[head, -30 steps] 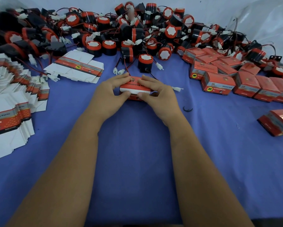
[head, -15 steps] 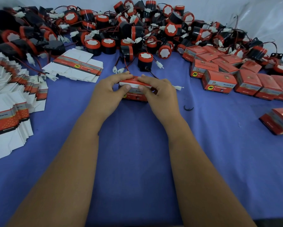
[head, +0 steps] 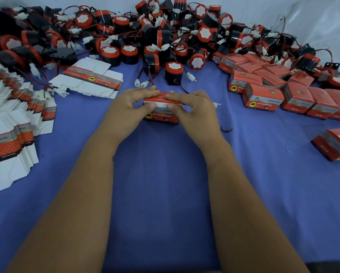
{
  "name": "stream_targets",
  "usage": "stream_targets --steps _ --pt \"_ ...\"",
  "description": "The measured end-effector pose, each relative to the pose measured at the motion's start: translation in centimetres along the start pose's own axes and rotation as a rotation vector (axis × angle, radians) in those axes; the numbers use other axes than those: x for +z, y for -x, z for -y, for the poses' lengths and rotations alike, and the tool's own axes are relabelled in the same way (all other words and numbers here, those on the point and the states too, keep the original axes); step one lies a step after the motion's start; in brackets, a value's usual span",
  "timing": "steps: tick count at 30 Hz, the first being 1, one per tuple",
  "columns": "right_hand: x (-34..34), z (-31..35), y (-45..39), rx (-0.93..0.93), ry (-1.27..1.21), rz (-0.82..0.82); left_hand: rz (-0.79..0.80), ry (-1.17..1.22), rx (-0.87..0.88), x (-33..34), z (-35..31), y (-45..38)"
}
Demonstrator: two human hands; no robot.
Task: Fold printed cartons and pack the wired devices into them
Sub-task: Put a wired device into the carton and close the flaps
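Note:
A red printed carton [head: 161,115] stands on the blue cloth at the centre, its front face toward me and a white flap along its top edge. My left hand [head: 126,109] grips its left end, thumb on the white flap and fingers over the top. My right hand [head: 192,109] grips its right end the same way. A black and red wired device [head: 174,72] stands just behind the carton, its wires trailing toward my hands. What is inside the carton is hidden.
A big heap of wired devices [head: 149,34] fills the back of the table. Closed cartons [head: 263,95] stand in rows at the right, one [head: 334,144] lies alone near the right edge. Flat cartons lie in a small stack [head: 90,77] and a fanned pile [head: 9,125] at the left.
The carton has turned so its front face now shows, and both thumbs have moved onto the white top flap. The hands stay in the same place.

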State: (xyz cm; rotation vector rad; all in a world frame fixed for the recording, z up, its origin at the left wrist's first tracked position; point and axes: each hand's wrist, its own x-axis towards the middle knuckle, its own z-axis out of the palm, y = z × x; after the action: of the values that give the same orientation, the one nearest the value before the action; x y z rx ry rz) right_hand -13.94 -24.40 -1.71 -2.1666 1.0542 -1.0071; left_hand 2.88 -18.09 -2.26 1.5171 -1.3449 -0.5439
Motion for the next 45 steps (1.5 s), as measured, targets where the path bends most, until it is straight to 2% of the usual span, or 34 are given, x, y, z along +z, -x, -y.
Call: stream_targets --steps 6,12,19,26,30,35,45 --pt "-0.5 0.3 -0.1 0.017 -0.001 0.031 0.01 -0.027 -0.015 -0.2 -0.1 0.2" --pt "-0.4 0.4 -0.1 0.02 -0.01 0.021 -0.04 0.089 -0.034 0.1 -0.2 0.3" --pt "0.3 0.3 -0.1 -0.023 -0.052 -0.016 -0.018 0.304 -0.026 0.2 0.0 0.2" --pt "0.0 0.0 -0.1 0.031 -0.207 -0.004 -0.1 0.344 -0.059 0.3 0.3 0.1" --pt "-0.1 -0.2 -0.2 0.072 -0.231 -0.068 -0.097 0.305 -0.044 0.3 0.3 0.1" --pt "0.1 -0.3 -0.2 0.085 -0.246 -0.138 -0.074 0.148 -0.013 0.5 0.5 0.2" --pt "0.3 -1.1 -0.2 -0.059 -0.121 -0.128 -0.087 -0.201 0.102 1.2 0.4 0.2"
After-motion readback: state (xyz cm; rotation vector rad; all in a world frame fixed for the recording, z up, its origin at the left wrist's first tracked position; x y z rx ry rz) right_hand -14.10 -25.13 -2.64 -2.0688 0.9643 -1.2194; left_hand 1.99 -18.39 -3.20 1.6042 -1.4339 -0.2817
